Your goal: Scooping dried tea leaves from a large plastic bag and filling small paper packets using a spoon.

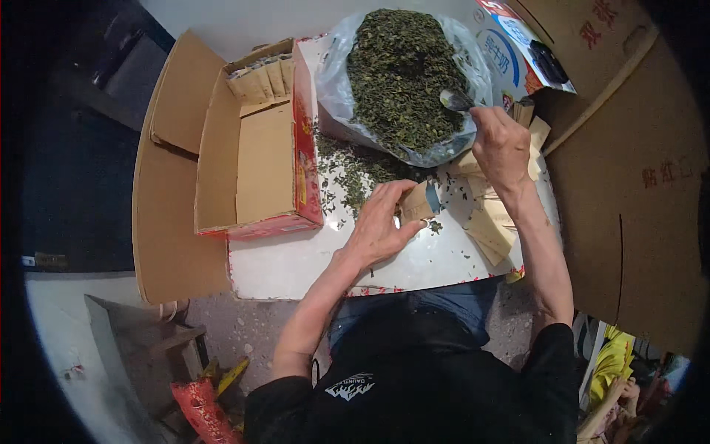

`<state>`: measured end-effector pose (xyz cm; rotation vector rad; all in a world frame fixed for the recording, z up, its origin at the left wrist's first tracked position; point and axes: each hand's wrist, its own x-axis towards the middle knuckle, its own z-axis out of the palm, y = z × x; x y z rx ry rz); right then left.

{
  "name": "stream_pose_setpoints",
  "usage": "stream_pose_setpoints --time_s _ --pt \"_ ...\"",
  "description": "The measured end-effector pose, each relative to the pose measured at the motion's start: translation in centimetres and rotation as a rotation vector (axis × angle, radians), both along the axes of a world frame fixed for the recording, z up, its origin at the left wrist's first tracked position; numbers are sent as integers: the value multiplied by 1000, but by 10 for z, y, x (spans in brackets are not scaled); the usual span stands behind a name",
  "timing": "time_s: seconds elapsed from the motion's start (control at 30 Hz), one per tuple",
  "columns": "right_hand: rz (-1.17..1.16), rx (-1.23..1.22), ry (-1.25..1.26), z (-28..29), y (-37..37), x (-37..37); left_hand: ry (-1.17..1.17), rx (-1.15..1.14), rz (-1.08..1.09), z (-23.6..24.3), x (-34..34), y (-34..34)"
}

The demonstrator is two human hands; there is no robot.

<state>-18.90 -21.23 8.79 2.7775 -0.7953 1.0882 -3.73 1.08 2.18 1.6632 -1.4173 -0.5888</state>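
Note:
My left hand grips a small brown paper packet just above the white tabletop. The packet's mouth faces right and shows a bluish inside. My right hand is closed round the handle of a metal spoon. The spoon's bowl lies over the right side of a big heap of dried green leaves. A clear plastic bag holds that heap. Below my right hand lie several flat brown paper packets, partly hidden by my wrist.
An open cardboard box with red outer sides stands at the left, filled packets lined up at its far end. Loose leaves are scattered over the white table. Large cardboard sheets rise at the right, beside a blue-and-white carton.

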Motion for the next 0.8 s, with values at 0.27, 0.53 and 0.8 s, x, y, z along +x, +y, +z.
stream_pose_setpoints --time_s 0.27,0.53,0.8 --pt "9 -59 116 -5 -3 16 51 38 90 -12 17 10" --pt "90 -6 19 -20 -7 38 84 69 95 -9 17 7" --pt "148 103 -19 -26 8 47 98 125 135 -1 22 4"
